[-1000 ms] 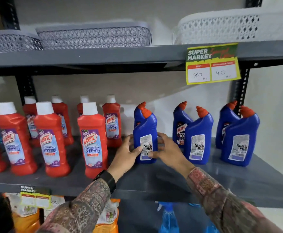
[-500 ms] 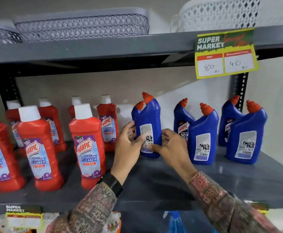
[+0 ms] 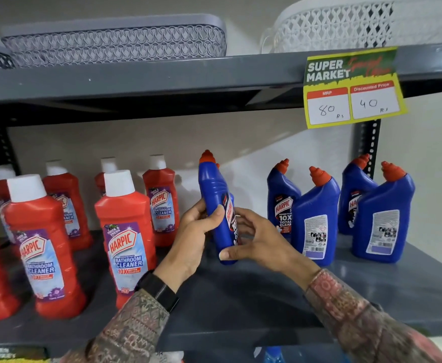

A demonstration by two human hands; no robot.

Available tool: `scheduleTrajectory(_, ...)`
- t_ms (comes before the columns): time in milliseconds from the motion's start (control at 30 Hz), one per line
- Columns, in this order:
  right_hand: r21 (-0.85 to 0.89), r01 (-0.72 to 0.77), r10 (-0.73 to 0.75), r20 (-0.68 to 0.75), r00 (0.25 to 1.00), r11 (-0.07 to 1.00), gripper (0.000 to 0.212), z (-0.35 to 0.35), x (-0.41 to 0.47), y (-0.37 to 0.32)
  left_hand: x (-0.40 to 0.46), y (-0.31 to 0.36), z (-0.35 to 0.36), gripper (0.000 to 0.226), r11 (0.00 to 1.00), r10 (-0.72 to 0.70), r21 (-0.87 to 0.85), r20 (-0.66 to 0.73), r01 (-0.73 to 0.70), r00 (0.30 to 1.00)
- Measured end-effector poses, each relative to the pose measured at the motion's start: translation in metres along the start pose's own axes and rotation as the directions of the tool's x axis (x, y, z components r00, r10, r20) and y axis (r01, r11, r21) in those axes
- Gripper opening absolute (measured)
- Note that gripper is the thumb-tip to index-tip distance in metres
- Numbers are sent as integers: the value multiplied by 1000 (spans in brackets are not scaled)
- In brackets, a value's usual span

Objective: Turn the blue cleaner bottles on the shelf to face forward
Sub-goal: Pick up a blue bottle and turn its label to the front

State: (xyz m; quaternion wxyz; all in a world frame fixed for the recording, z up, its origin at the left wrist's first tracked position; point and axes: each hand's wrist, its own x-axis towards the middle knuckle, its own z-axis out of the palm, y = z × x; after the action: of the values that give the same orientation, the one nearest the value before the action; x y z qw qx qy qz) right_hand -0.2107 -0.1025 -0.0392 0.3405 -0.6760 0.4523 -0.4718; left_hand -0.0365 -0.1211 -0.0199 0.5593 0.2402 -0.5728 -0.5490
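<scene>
A blue cleaner bottle point(image 3: 216, 203) with a red cap is lifted off the grey shelf point(image 3: 267, 292) and stands edge-on to me, its front label partly showing on the right side. My left hand point(image 3: 196, 231) grips its left side with the thumb across the body. My right hand point(image 3: 251, 242) holds its lower right, thumb under the base. Another blue bottle is mostly hidden behind it. To the right, two front blue bottles point(image 3: 315, 218) point(image 3: 382, 218) show their back labels. Two rear blue bottles point(image 3: 281, 203) point(image 3: 352, 195) show front labels.
Several red bathroom cleaner bottles point(image 3: 125, 237) stand on the left half of the shelf. A yellow price tag point(image 3: 351, 87) hangs from the upper shelf, which carries grey and white baskets point(image 3: 115, 40). More goods sit on the shelf below.
The blue bottle has been raised off the shelf and rotated from back label facing me to edge-on, front label coming round. Both hands stayed on it.
</scene>
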Motion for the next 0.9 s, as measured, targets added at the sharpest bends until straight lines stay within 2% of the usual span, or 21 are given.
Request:
scheduleTrajectory(100, 17, 31, -29, -121, 992, 999, 105, 6, 1, 0, -1, 4, -2, 51, 996, 23, 88, 15, -24, 1000)
scheduleTrajectory(167, -22, 35, -39, -212, 977, 999, 105, 10, -2, -2, -4, 4, -2, 47, 952, 112, 293, -54, -91, 992)
scheduleTrajectory(233, -79, 28, -49, -275, 960, 996, 103, 14, -5, -4, -10, 0, -1, 40, 888, 177, 448, -133, -100, 975)
scheduleTrajectory(300, -124, 18, -52, -282, 958, 992, 101, 13, -6, -6, -13, -2, 1, 30, 866, 214, 489, -168, -108, 962)
scheduleTrajectory(400, -14, 7, -10, -239, 971, 1000, 84, 0, -1, -4, -12, 0, -2, 25, 859, 265, 489, -174, -150, 948)
scheduleTrajectory(467, 44, -11, 19, -203, 979, 999, 73, -8, 4, -4, -10, 1, -3, 27, 881, 246, 445, -145, -160, 958)
scheduleTrajectory(533, 39, -11, 19, -225, 974, 999, 64, -9, 8, -3, -8, -2, -6, 31, 900, 209, 412, -116, -144, 971)
scheduleTrajectory(667, -7, -59, 53, -343, 938, 998, 59, -1, 7, 4, -7, -15, -15, 59, 829, 117, 553, -17, -88, 993)
scheduleTrajectory(900, -150, -128, 76, -316, 946, 980, 57, 10, 4, 24, -6, -42, -28, 66, 774, 61, 634, -74, 0, 995)
